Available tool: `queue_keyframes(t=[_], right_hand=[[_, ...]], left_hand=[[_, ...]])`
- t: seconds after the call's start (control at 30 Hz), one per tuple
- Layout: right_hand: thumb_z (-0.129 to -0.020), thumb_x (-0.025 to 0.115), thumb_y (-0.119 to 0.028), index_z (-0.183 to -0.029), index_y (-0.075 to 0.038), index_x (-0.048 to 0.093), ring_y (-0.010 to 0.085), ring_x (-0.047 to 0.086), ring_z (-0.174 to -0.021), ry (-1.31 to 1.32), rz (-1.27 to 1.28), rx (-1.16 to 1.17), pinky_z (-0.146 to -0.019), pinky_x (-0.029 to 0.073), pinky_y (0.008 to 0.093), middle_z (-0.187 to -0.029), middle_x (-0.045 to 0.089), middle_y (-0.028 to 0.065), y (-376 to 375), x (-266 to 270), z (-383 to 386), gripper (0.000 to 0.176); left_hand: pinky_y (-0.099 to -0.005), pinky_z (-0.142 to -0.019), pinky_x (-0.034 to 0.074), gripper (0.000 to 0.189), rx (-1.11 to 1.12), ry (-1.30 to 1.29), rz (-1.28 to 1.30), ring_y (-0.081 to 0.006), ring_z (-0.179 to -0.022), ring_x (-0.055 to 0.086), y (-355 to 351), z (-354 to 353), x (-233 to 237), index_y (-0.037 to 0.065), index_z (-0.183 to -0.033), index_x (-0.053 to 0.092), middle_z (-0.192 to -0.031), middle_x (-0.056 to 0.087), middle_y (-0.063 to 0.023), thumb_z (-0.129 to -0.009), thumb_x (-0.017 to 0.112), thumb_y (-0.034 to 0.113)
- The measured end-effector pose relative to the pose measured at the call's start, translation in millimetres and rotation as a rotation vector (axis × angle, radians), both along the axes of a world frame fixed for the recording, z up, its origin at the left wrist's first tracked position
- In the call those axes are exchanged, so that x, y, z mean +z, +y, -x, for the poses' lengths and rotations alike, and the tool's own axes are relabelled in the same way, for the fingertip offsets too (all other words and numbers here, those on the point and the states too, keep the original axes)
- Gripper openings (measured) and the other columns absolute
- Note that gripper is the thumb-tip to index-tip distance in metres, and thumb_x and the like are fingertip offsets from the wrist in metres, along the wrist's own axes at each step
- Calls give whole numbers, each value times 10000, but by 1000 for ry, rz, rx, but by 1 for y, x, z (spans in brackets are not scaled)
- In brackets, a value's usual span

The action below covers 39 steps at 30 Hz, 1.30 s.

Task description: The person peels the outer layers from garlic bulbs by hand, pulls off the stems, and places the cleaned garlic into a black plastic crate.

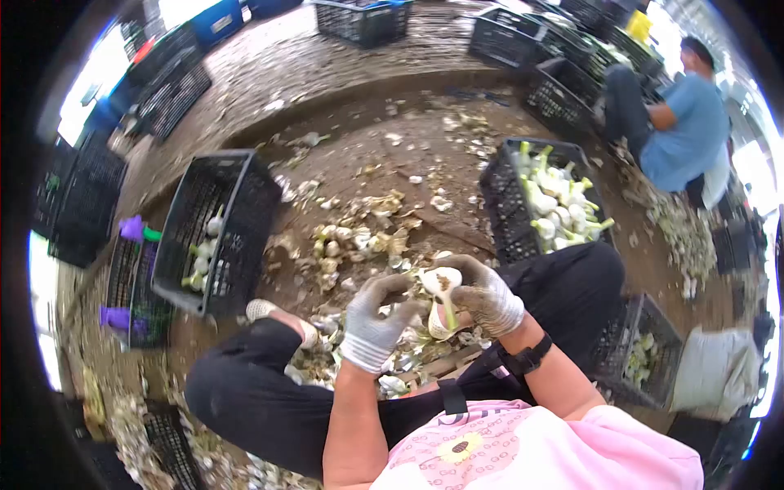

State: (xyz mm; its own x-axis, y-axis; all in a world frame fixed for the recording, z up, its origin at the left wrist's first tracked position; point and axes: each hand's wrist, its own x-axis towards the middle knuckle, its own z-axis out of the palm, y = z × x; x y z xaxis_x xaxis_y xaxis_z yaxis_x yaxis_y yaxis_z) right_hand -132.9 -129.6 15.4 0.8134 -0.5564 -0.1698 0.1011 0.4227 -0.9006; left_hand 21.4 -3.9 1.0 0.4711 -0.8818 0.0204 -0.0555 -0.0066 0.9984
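Note:
My right hand [487,299], in a soiled white knit glove, grips a garlic bulb [442,280] between thumb and fingers. The bulb is white with a brown patch, and its green stem points down toward me. Just left of it, my left hand [379,317], gloved the same way, has its thumb and fingers apart in a curve with nothing visible between them. On the ground beyond my hands lies a heap of garlic bulbs and papery skins [359,242]. To the right, a black crate [508,200] holds many white bulbs with green stems [559,204].
A black crate [253,204] on the left holds a few bulbs, beside one with purple handles [122,317]. Another crate [663,343] stands by my right knee near a white sack [719,371]. A person in blue [686,131] sits at upper right. Peelings litter the ground.

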Motion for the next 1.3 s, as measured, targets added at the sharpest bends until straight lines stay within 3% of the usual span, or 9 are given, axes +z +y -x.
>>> queue_keyframes(t=[0.43,0.53,0.6,0.7,0.83,0.97,1.07,1.23,1.3], right_hand=[[-856,484,-128,-1022,-34,461,159,518,-891,-932,-247,-437,-848,419,234,-934,517,75,-65,24,195,192],[-865,476,-252,-1026,-28,510,235,551,-912,-227,376,-1162,-845,455,343,-991,564,117,-28,74,293,277],[-873,486,-305,-980,-16,560,275,573,-899,-1227,-297,-1059,-830,478,413,-1001,595,132,-37,68,300,317],[-854,533,-308,-918,-29,596,218,572,-890,-898,-236,-907,-791,485,381,-987,599,114,-55,54,274,293],[-803,615,-318,-767,-126,529,152,505,-768,-991,-463,-429,-749,402,296,-819,543,-27,-67,73,143,214],[-810,587,-315,-1191,-3,457,276,596,-871,-574,-295,-8,-725,506,345,-1036,568,182,-65,62,20,510],[-750,567,-27,-1049,-53,564,272,577,-922,156,870,226,-787,461,361,-972,589,151,-35,-14,-43,300],[-799,634,-210,-930,4,584,136,582,-830,197,-54,486,-713,475,280,-850,623,59,-35,-57,-52,255],[-788,651,-227,-986,3,571,161,585,-859,152,292,379,-756,473,285,-899,624,94,-52,-52,-63,314]], left_hand=[[-251,-461,418,127,84,414,-178,-133,-568,487,-48,-6,-74,103,-933,546,-724,544,-41,-810,516,105],[-400,-767,469,391,218,590,-355,-260,-941,544,-50,2,-81,111,-1202,482,-1147,512,-108,-854,511,286],[-343,-740,448,322,85,-17,-529,-200,-841,546,-47,-6,-94,36,-1093,539,-1042,555,-73,-848,523,246],[-285,-651,447,119,92,140,-342,-136,-708,552,-43,6,-97,29,-779,628,-828,625,-54,-800,601,144],[-270,-769,452,357,-170,-16,-264,-158,-907,537,-39,15,-110,2,-1087,521,-1043,550,-104,-749,621,56],[-279,-682,464,352,99,324,-454,-135,-833,535,-26,-25,-147,83,-1098,529,-991,570,-26,-787,638,206],[-283,-688,447,343,358,193,-577,-156,-783,541,-10,-64,-206,43,-1028,564,-918,593,-62,-751,663,219],[-361,-784,451,464,305,-503,-808,-321,-868,566,-37,-128,-215,69,-1028,577,-966,586,-175,-634,695,283],[-382,-814,437,467,219,-532,-835,-344,-930,543,-76,-144,-204,66,-1031,576,-1016,567,-197,-634,691,285]])
